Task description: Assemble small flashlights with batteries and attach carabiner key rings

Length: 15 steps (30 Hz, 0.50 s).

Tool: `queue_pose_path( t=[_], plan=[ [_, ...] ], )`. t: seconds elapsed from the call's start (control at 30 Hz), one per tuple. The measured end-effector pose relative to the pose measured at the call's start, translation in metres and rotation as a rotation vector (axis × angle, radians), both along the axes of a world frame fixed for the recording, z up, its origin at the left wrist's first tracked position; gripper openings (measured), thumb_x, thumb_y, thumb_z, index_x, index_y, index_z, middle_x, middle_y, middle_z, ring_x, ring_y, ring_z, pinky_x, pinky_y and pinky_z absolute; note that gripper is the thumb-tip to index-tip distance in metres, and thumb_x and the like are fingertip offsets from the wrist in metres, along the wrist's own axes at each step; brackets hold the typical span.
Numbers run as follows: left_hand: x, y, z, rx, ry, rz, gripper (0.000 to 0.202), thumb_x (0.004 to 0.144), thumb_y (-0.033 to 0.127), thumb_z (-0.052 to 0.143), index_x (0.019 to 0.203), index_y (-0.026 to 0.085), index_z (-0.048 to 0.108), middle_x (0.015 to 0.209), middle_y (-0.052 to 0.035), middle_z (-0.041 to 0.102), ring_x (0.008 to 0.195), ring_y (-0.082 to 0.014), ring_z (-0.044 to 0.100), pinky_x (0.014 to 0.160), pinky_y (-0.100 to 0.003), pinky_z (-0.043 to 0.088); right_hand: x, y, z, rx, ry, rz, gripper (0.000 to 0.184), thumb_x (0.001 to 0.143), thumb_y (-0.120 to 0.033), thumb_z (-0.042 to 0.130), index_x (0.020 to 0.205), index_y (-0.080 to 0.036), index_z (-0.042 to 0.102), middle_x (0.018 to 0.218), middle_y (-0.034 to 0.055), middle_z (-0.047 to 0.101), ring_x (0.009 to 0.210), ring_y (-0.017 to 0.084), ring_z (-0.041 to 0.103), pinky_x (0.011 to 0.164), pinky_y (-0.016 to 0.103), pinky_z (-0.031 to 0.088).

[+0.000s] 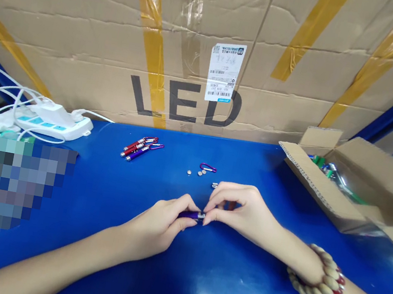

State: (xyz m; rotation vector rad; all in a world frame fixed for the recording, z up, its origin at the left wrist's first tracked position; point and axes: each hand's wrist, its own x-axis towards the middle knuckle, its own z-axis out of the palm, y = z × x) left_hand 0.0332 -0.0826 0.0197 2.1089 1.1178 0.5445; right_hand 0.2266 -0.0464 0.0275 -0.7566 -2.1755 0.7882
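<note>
My left hand (pixel 164 222) is closed around the body of a small purple keychain flashlight (pixel 190 215) just above the blue table (pixel 94 210). My right hand (pixel 234 209) pinches the flashlight's silver end with thumb and forefinger. Just beyond my hands lie three small button cells (pixel 194 172), a purple carabiner clip (pixel 208 168) and a small silver cap (pixel 214 185). Further left lie several finished red and purple keychain flashlights (pixel 140 147). A beaded bracelet (pixel 321 278) sits on my right wrist.
A large cardboard box marked LED (pixel 200 41) forms the back wall. An open cardboard box (pixel 357 185) holding more small items stands at the right. A white power strip (pixel 54 122) with white cables lies at the back left. A blurred patch covers the left edge.
</note>
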Motion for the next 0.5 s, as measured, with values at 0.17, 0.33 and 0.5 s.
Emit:
queue_pose_path(
  t=[0.17, 0.33, 0.5],
  plan=[
    [-0.001, -0.003, -0.010, 0.125, -0.002, -0.032, 0.011, 0.087, 0.015, 0.040, 0.086, 0.021, 0.048, 0.088, -0.0014, 0.063, 0.079, -0.0142, 0.059, 0.069, -0.023, 0.046, -0.005, -0.002, -0.007, -0.115, 0.004, 0.005, 0.024, 0.066, -0.036, 0.071, 0.058, -0.014, 0.067, 0.058, 0.0009, 0.061, 0.055, 0.008, 0.054, 0.046, 0.018, 0.042],
    [-0.002, -0.002, -0.017, 0.460, -0.016, -0.064, 0.016, 0.088, 0.014, 0.037, 0.081, 0.018, 0.050, 0.073, -0.0044, 0.061, 0.068, -0.0153, 0.058, 0.063, -0.025, 0.047, -0.010, -0.009, -0.010, -0.658, 0.120, -0.063, 0.032, 0.054, -0.040, 0.077, 0.058, -0.012, 0.063, 0.056, -0.0014, 0.056, 0.044, 0.007, 0.050, 0.035, 0.017, 0.044],
    [-0.002, 0.002, -0.016, 0.642, -0.048, -0.046, 0.023, 0.090, 0.015, 0.037, 0.076, 0.017, 0.054, 0.069, -0.0047, 0.062, 0.063, -0.0141, 0.056, 0.061, -0.025, 0.046, -0.014, -0.013, -0.008, -1.027, 0.212, -0.071, 0.035, 0.052, -0.039, 0.078, 0.053, -0.010, 0.058, 0.043, -0.0051, 0.050, 0.034, 0.002, 0.041, 0.030, 0.013, 0.038]
  ],
)
